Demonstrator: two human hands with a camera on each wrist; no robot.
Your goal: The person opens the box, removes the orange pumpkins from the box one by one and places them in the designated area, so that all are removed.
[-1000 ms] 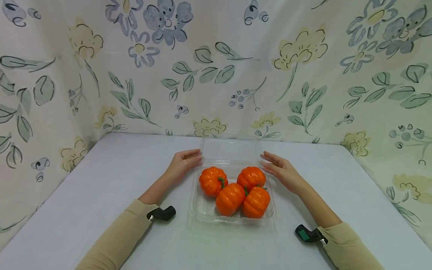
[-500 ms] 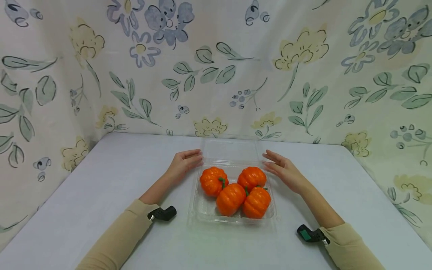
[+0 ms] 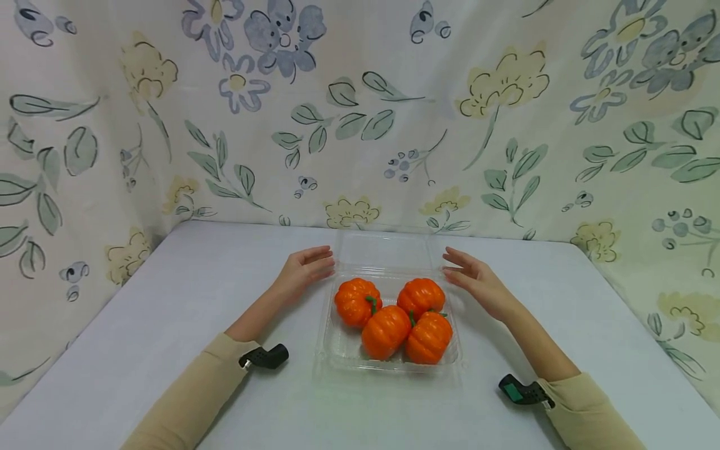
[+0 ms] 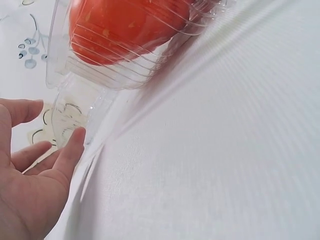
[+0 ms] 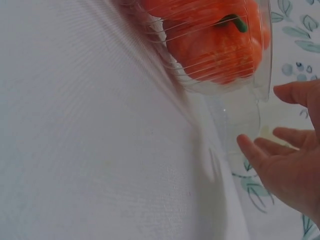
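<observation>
A clear plastic clamshell box (image 3: pixel 347 351) stands mid-table with its transparent lid (image 3: pixel 385 251) folded back behind it. Inside sit several small orange pumpkins (image 3: pixel 385 332) with green stems. To the left of the lid hovers my left hand (image 3: pixel 305 272), fingers extended and holding nothing. My right hand (image 3: pixel 477 282) mirrors it on the other side, its fingertips a little away from the lid's edge. The left wrist view shows a pumpkin (image 4: pixel 130 30) through the ribbed wall, with spread fingers near the lid. Similarly, a green-stemmed pumpkin (image 5: pixel 215 50) appears in the right wrist view.
A white cloth (image 3: pixel 270 409) covers the table. Behind it and along both sides hangs a flower-print curtain (image 3: pixel 360 169). A black wrist camera (image 3: pixel 264 357) is strapped at the left cuff, and another black camera (image 3: pixel 525 390) at the right.
Both hands have drawn slightly outward from the lid, the right one more clearly. The box, its lid and the pumpkins have stayed in place.
</observation>
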